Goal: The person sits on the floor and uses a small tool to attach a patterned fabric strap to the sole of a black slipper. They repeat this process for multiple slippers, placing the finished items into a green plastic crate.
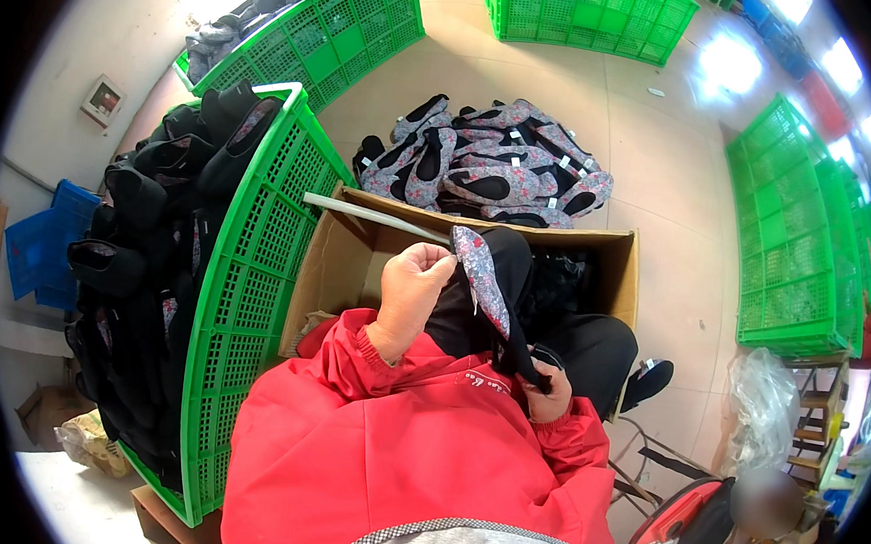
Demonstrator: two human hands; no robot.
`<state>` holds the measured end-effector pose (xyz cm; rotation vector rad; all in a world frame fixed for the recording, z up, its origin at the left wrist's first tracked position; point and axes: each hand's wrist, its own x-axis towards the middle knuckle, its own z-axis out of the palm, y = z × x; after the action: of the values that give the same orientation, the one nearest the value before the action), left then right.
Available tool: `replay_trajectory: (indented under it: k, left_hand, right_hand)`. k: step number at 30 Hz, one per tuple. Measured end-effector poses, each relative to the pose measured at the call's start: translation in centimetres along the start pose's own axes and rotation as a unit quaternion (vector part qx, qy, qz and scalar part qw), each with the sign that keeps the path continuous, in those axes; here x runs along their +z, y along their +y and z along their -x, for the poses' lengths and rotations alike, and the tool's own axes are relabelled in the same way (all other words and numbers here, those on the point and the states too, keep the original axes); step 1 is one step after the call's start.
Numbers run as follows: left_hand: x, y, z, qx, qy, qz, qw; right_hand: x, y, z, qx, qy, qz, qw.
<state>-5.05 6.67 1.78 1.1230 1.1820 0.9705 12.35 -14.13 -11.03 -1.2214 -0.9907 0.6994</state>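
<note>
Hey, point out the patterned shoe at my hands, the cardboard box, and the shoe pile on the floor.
Patterned shoe (pixel 481 274): head view, on its flowery surface.
Cardboard box (pixel 343 252): head view, on its left inner wall.
Shoe pile (pixel 496 157): head view, near its middle.

shoe (pixel 484 278): matt cloth; crate (pixel 256 307): smooth plastic; box (pixel 336 252): matt cardboard

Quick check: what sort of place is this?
Probably a footwear workshop: a green crate packed with dark shoes, a heap of patterned shoe-like pieces on the floor, and a similar piece in the left hand.
</note>
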Motion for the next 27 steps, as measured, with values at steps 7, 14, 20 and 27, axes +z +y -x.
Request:
replay_trajectory:
  k: [7, 14, 20, 27]
  left_hand:
    - [-0.1, 0.3, 0.0, -0.017, -0.010, 0.019, 1.000]
    - [0.4, 0.2, -0.1, -0.064, -0.058, 0.133, 0.987]
    - [1.2, -0.4, -0.3, -0.076, -0.068, 0.179, 0.978]
    - [2.1, 0.1, 0.1, -0.072, -0.064, 0.191, 0.977]
  right_hand:
    - [0.1, -0.2, 0.0, 0.019, 0.008, -0.015, 1.000]
    - [-0.6, 0.9, 1.0, 0.133, 0.012, -0.164, 0.977]
    - [-0.7, -0.1, 0.5, 0.156, 0.014, -0.184, 0.970]
    - [-0.9, -0.7, 0.1, 0.194, 0.025, -0.210, 0.958]
